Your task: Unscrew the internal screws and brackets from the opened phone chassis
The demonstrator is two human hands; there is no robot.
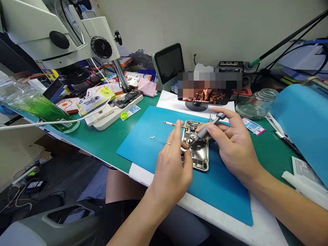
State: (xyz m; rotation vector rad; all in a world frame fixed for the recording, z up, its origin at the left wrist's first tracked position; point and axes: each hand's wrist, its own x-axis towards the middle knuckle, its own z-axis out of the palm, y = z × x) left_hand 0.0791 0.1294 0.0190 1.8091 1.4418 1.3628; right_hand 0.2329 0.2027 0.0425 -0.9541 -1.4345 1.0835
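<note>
An opened smartphone (202, 159) with its inner parts bare lies on the blue mat (143, 126). My right hand (234, 141) grips a grey screwdriver (204, 132), slanted with its tip down at the phone's left half. My left hand (173, 162) is over the phone's left edge, thumb and a finger close about the screwdriver's tip; whether they pinch a small part there is hidden. A thin white stick with a brown end, apparently a cigarette (169, 123), is between two raised fingers of this hand. A small white bit (152, 137) lies on the mat.
Behind the mat, a phone playing video (205, 97) stands on a holder. A glass jar (256, 104) is at right, a green-filled bottle (51, 112) at left. A microscope (77, 44) overhangs boxes (96, 99). Tweezers (279, 126) lie far right.
</note>
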